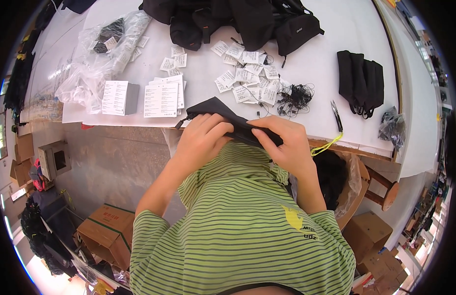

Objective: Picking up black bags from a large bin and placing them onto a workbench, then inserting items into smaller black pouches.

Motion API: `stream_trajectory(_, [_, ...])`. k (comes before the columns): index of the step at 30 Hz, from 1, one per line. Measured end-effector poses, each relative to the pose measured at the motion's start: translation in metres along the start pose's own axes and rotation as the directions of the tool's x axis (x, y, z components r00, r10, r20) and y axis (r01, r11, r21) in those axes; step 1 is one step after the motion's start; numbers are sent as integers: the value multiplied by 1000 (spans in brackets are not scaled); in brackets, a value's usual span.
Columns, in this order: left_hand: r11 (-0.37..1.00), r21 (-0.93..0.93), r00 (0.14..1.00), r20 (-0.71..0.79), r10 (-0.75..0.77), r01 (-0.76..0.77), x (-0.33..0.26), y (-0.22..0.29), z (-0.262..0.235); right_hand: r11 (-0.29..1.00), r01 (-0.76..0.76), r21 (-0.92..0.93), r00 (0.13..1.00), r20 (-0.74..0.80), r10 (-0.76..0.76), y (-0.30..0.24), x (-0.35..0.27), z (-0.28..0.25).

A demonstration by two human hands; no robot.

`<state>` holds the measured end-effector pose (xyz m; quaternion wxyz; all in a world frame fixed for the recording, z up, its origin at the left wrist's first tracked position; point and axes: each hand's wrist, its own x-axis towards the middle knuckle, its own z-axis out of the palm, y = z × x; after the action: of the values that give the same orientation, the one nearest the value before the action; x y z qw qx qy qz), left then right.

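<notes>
A black fabric pouch (215, 107) with a zipper pull at its left end is held at the table's front edge. My left hand (203, 137) grips its left part, fingers curled over the cloth. On its right part, my right hand (282, 140) pinches the fabric between thumb and fingers. Just beyond the pouch lie several loose white printed labels (247, 76) and a tangle of thin black cords (296, 98). Two stacks of white cards, a thicker stack (117, 98) and a spread one (161, 98), stand left of my hands.
Black bags (233, 22) are heaped at the back. Folded black pouches (360, 81) lie at the right, near snips (337, 117) on a yellow cord. Clear plastic bags (85, 83) cover the left. Cardboard boxes (107, 231) and a wooden stool (389, 196) stand below the table.
</notes>
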<state>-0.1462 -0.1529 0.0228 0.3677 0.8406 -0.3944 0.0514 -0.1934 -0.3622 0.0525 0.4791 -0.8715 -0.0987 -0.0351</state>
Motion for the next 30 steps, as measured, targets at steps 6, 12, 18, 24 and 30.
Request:
stream_trajectory(6, [999, -32, 999, 28, 25, -24, 2, -1, -1, 1000, -11, 26, 1000, -13, 12, 4, 1, -1])
stream_trajectory(12, [999, -50, 995, 102, 18, -13, 1, 0, -6, 998, -44, 53, 999, -24, 45, 7, -1, -5])
stream_trajectory(18, [996, 36, 997, 6, 82, -82, 1, -3, -3, 999, -37, 36, 999, -34, 39, 7, -1, -5])
stream_trajectory(24, [999, -3, 999, 18, 40, -40, 5, 0, -6, 996, -68, 62, 998, -10, 68, 5, 0, -6])
stream_trajectory(30, [999, 14, 999, 13, 42, -42, 7, 0, -3, 994, -66, 89, 998, -7, 67, 5, 1, -1])
